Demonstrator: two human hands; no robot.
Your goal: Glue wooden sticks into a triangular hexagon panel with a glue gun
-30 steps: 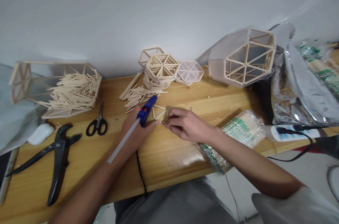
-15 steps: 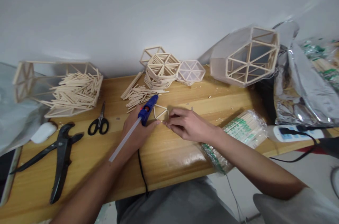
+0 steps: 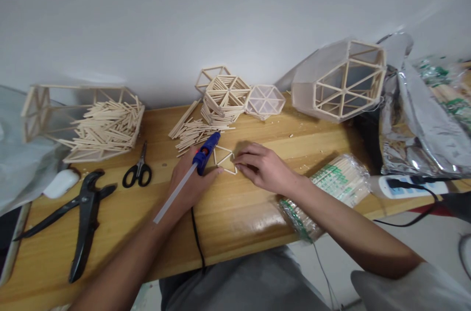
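Note:
My left hand (image 3: 189, 178) is wrapped round a blue glue gun (image 3: 207, 152) with a long white glue stick out of its back. Its thumb reaches to the lower left corner of a small frame of wooden sticks (image 3: 224, 159) lying on the table. At the frame's right side is my right hand (image 3: 263, 166), its fingers bent and pressed together by the lower right corner; whether they pinch a stick is too small to tell. Behind the glue gun lie loose cut sticks (image 3: 195, 133) and a stack of wooden hexagons (image 3: 228, 92).
Scissors (image 3: 138, 168), black pliers (image 3: 88, 203) and a white case (image 3: 61, 183) lie left. A wooden frame (image 3: 81, 87) holds many sticks. At right are a covered lantern-like frame (image 3: 324, 85), a stick packet (image 3: 338, 173) and a power strip (image 3: 412, 186).
My right hand has drawn slightly back and right, its fingers closer together, and the frame's lower stick now shows. My left hand has hardly moved.

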